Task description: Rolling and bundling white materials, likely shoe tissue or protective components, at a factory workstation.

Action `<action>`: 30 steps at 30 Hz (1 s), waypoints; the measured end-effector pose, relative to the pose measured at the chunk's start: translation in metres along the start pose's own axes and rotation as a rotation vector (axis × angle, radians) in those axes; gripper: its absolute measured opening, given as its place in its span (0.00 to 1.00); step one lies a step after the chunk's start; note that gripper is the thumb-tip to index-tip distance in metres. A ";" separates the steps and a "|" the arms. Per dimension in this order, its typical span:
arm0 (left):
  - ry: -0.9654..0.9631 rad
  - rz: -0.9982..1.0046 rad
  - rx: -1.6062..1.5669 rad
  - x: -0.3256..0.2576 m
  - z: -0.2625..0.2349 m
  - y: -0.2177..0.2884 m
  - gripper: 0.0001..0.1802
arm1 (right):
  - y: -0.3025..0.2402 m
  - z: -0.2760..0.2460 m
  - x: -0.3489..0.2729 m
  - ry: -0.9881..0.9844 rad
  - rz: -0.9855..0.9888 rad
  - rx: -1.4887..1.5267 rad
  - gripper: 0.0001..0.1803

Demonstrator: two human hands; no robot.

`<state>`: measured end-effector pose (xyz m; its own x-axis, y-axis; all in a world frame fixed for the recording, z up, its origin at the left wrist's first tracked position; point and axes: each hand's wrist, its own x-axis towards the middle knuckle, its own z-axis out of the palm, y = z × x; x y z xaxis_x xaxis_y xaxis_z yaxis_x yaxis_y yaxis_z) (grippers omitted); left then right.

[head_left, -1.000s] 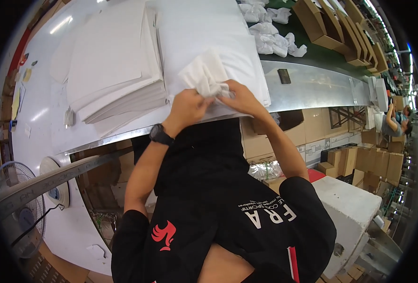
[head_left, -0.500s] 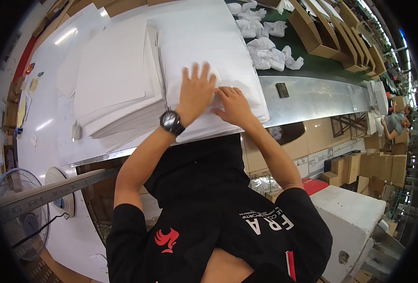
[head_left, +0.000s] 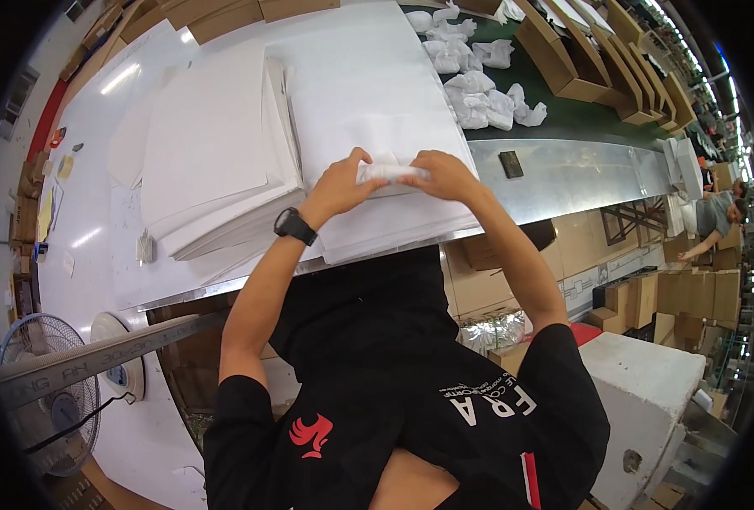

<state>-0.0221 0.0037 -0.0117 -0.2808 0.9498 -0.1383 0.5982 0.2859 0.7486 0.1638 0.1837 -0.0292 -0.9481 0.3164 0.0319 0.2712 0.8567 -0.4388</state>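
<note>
Both of my hands grip a small roll of white paper (head_left: pixel 387 172) lying across the near part of a stack of white paper sheets (head_left: pixel 368 93). My left hand (head_left: pixel 343 182), with a black watch on its wrist, closes round the roll's left end. At the other end, the fingers and thumb of my right hand (head_left: pixel 443 175) pinch it. Whether anything is wrapped inside the roll cannot be seen. A second, thicker pile of white sheets (head_left: pixel 202 140) lies left of my left hand.
Several crumpled white paper bundles (head_left: pixel 470 93) lie on the green conveyor belt (head_left: pixel 555 119) beyond a metal ledge (head_left: pixel 572 166), which carries a small dark block (head_left: pixel 510 164). Cardboard trays (head_left: pixel 564 59) stand at far right. A fan (head_left: pixel 49 374) is at left. Another person (head_left: pixel 715 217) is far right.
My left hand has come down from flat above the sheets and now grips the paper. Both hands have moved apart sideways along a roll that was not formed before.
</note>
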 end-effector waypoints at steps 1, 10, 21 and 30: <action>0.148 0.027 0.181 0.000 0.011 -0.002 0.27 | 0.002 -0.004 0.010 -0.089 0.078 0.009 0.36; 0.438 0.453 0.474 0.018 0.040 -0.034 0.28 | -0.019 0.043 0.025 0.426 -0.202 -0.281 0.18; 0.080 0.114 0.218 0.071 -0.017 -0.040 0.23 | 0.023 0.000 0.066 -0.068 0.289 -0.036 0.44; 0.340 0.101 0.726 0.028 0.046 -0.042 0.30 | -0.036 0.100 0.031 0.539 0.030 -0.366 0.31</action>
<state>-0.0211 0.0241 -0.0768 -0.3424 0.9181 0.1998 0.9383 0.3232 0.1229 0.1079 0.1219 -0.1021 -0.7485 0.4206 0.5126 0.4255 0.8976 -0.1152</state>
